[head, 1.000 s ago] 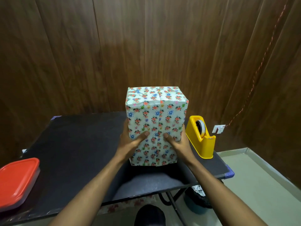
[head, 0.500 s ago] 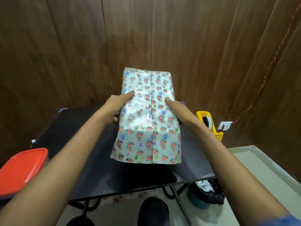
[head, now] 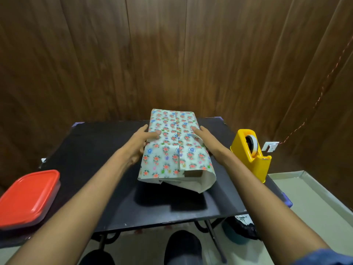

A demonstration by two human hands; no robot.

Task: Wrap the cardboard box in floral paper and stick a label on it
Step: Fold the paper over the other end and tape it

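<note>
A: Nearest, what occupies the lower frame?
B: A red-lidded container (head: 28, 197) at lower left, on the black table (head: 99, 165).
A: Location of the floral-wrapped box (head: 172, 148)?
B: Frame centre, lying on the table. Its near end is unsealed; loose paper gapes and cardboard shows inside.
A: Hand states?
B: The left hand (head: 142, 143) grips the box's left side, thumb on top. The right hand (head: 203, 137) holds the right side, fingers extended along the top edge.
A: Farther items?
B: A yellow tape dispenser (head: 251, 153) at right, apart from the box; a wooden wall (head: 172, 54) behind.
</note>
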